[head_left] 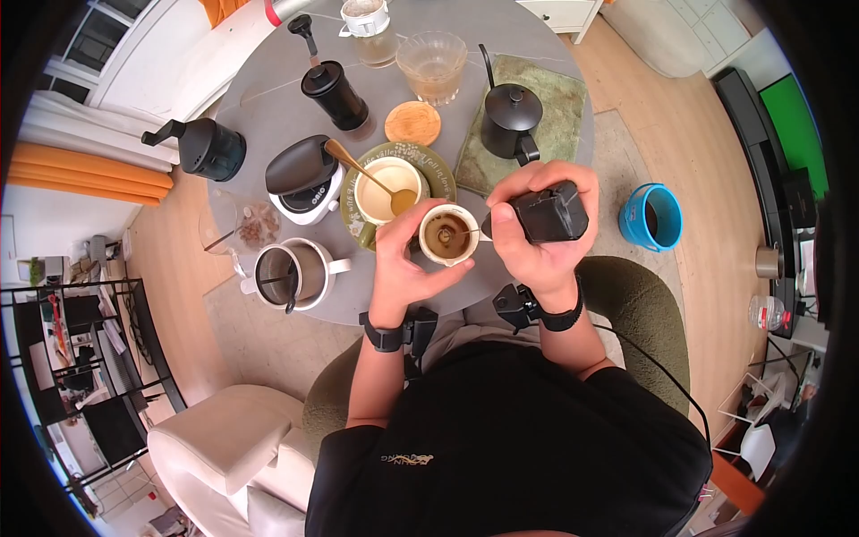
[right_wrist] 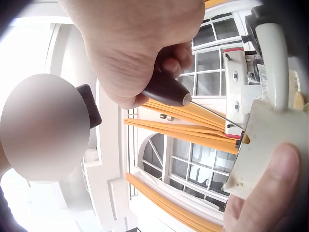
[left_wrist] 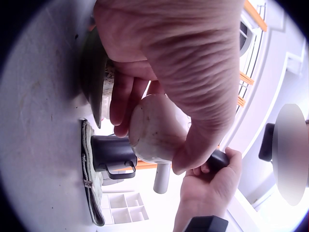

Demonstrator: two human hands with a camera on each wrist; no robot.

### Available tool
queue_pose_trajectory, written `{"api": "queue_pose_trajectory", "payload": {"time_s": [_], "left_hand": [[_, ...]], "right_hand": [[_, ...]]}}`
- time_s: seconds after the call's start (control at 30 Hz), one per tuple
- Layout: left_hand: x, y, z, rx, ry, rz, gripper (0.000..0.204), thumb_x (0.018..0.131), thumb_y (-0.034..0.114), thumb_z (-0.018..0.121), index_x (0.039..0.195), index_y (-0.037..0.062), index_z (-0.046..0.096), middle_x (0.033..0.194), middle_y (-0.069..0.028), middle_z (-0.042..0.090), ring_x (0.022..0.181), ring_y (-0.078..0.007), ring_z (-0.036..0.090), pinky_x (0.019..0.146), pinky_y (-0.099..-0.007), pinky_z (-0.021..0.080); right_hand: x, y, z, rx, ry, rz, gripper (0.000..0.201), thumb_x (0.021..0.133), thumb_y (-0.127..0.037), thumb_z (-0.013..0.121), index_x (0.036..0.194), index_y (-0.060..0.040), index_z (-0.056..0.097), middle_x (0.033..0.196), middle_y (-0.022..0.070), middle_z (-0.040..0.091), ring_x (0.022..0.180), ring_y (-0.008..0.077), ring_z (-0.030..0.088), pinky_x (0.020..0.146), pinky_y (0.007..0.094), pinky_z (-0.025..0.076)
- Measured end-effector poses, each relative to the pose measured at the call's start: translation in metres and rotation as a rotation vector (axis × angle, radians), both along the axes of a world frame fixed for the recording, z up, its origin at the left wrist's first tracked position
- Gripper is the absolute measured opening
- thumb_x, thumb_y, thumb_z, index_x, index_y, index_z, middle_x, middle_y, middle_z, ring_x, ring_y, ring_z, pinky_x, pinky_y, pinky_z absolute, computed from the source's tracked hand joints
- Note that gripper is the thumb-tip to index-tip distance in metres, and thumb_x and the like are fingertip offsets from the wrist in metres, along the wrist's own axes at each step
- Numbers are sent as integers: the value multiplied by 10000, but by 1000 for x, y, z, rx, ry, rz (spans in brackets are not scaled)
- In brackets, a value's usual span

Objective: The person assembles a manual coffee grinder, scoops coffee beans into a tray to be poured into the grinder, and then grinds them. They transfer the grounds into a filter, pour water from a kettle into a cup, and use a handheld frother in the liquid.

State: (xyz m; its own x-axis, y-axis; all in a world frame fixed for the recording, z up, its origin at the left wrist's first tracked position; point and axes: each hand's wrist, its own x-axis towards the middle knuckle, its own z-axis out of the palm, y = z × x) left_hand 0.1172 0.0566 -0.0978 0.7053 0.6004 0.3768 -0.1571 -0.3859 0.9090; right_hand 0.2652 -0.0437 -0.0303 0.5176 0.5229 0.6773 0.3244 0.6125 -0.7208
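My left hand (head_left: 403, 261) grips a small white cup (head_left: 449, 208) with brown liquid inside, thumb on one side and fingers on the other. The cup's stained outside (left_wrist: 157, 129) and its pale, straight handle show in the left wrist view. Curled round a dark handheld whisk (head_left: 557, 215), my right hand (head_left: 528, 261) is just right of the cup. In the right wrist view, a thin metal shaft runs from the whisk's dark handle (right_wrist: 166, 90) to the cup's rim (right_wrist: 247, 126); its tip is inside the cup in the head view.
Beyond the cup are a cream bowl with a spoon (head_left: 391, 199) on a green plate (head_left: 438, 170), and a wooden lid (head_left: 412, 123). A black kettle (head_left: 512, 112) stands on a green cloth. A scale (head_left: 309, 199), a white pot (head_left: 313, 259) and a black grinder (head_left: 335, 94) are left.
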Motion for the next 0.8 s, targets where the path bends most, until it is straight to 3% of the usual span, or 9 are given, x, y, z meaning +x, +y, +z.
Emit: {"api": "queue_pose_trajectory", "payload": {"time_s": [0.8], "left_hand": [[0, 0, 2, -10, -19, -16, 646, 630, 108, 902, 1207, -38, 650, 1062, -120, 737, 985, -195, 722, 900, -334, 570]], "right_hand": [[3, 0, 9, 40, -58, -32, 431, 805, 78, 720, 1134, -34, 465, 874, 115, 658, 751, 126, 624, 671, 272, 509]]}}
